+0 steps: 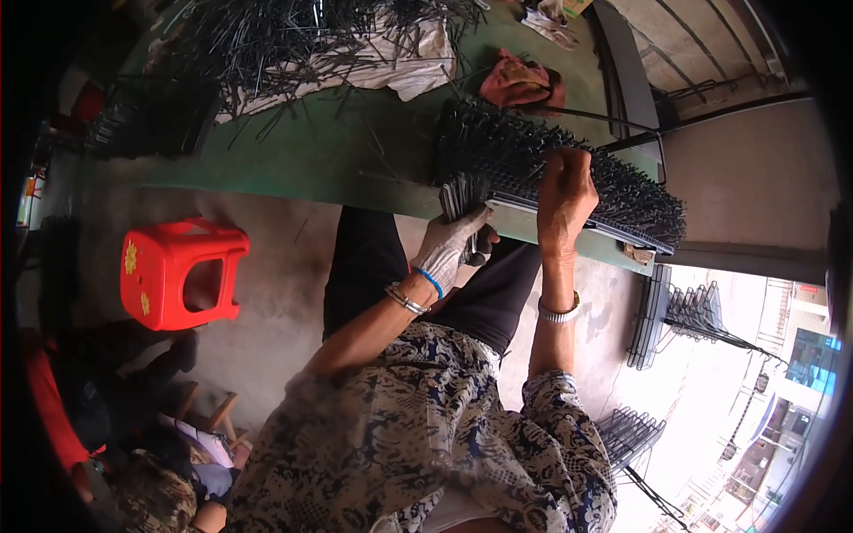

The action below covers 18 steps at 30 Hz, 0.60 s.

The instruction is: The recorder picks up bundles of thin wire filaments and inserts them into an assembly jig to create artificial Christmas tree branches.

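My left hand (447, 245), in a pale glove with dark fingertips, is closed around a bundle of thin dark rods (462, 195) at the table's near edge. The rods' upper ends fan out above the fist. My bare right hand (567, 200) is raised over a long rack (520, 201) packed with upright dark pieces (498, 142). Its fingers are bent together among the tops of those pieces, and whatever is in them is hidden. The rack lies slantwise along the edge of the green table (311, 151).
A large heap of loose dark rods (267, 44) lies on a whitish cloth sack (413, 62) at the far left. Behind the rack is a reddish rag (522, 82). A red plastic stool (182, 274) stands on the floor at left. Wire racks (697, 306) stand at right. Another person's arm (211, 515) shows lower left.
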### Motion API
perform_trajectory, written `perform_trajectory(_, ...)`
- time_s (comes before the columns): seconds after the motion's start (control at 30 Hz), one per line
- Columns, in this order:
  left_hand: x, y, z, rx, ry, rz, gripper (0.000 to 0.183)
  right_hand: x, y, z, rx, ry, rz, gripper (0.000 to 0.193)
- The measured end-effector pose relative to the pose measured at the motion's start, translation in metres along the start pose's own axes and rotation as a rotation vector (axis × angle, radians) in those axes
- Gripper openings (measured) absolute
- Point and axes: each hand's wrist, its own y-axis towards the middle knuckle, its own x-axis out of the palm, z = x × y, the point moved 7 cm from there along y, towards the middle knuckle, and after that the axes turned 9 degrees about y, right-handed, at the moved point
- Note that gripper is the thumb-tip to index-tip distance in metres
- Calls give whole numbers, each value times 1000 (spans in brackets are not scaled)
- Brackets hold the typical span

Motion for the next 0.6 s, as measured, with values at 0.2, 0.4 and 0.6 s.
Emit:
perform_trajectory(0.2,-2,0,0,5,-39,30,20,3,2,-5,-30,-45,-58,4)
perform_trajectory(0.4,-4,-5,2,18,-78,35,21,14,11,0,-56,28,-95,6)
perform_trajectory(0.6,-6,-7,-1,24,-102,17,23,21,-5,-9,-249,-218,-42,7)
